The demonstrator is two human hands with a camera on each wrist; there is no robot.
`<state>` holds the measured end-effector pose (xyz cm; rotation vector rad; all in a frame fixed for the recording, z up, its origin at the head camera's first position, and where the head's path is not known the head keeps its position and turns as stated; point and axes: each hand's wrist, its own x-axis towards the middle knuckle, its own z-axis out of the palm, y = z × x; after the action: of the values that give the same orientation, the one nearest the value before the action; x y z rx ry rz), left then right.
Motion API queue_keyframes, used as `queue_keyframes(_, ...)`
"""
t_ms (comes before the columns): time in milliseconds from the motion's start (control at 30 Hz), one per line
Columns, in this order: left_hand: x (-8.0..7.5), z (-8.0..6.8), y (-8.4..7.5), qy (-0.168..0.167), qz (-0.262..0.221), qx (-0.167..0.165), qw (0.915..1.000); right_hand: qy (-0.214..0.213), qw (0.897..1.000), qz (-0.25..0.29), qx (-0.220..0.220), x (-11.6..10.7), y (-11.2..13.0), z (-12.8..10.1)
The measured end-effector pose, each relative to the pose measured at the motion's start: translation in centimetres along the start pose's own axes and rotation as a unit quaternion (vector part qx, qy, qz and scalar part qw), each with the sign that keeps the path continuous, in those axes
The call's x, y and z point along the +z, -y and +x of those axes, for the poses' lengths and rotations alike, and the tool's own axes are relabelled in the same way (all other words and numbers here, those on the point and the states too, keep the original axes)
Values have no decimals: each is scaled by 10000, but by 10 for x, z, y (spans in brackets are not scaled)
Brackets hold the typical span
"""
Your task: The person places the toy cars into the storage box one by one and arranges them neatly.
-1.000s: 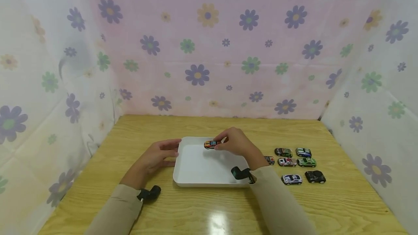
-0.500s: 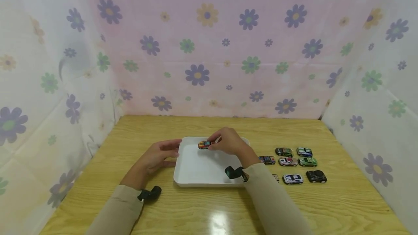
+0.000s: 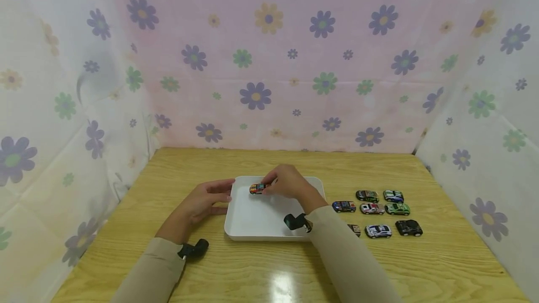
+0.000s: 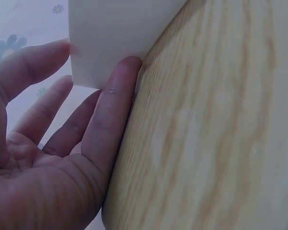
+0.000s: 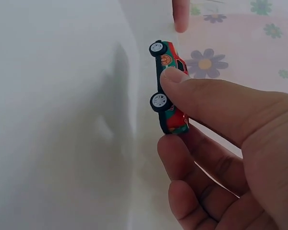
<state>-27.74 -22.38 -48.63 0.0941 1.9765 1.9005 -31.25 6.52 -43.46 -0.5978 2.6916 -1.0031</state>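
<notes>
A small red, orange and teal toy car [image 3: 256,189] is pinched between the thumb and fingers of my right hand [image 3: 288,183], over the back left part of a white tray [image 3: 252,221]. In the right wrist view the toy car [image 5: 172,114] shows its white-hubbed wheels, and a shadow falls on the tray floor beside it. My left hand [image 3: 205,202] rests at the tray's left side with its fingers extended. Fingertips of that hand touch the tray wall [image 4: 110,43] in the left wrist view, low by the tabletop.
Right of the tray, several toy cars stand on the wooden table [image 3: 168,176], among them a green car [image 3: 397,209], a white car [image 3: 378,231], a black car [image 3: 409,228] and a blue-red car [image 3: 344,206]. My right sleeve partly covers another car [image 3: 355,230]. Flowered cloth [image 3: 269,60] surrounds the table.
My right hand has carried the toy car leftward over the tray, uncovering more of the cars at the right. The left hand has stayed at the tray's side.
</notes>
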Motion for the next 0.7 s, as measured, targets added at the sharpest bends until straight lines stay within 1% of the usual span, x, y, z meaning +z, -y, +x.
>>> queue_keyframes(200,-1,1,0,60,-76,2,10000,-3,10000,82,-26,7,3,7)
queue_keyframes(333,0,-1,0,46,-66,-27,10000,17,9997,195,128,13,2,9)
queue_keyframes(433,1,-1,0,41,-87,-45,9999,6,9995,152,263,16,2,9)
queue_keyframes(567,1,0,0,20,-86,-30,10000,-45,9995,50,319,16,5,10)
queue_keyframes(700,1,-1,-1,38,-43,-18,10000,-52,9992,60,404,17,8,11)
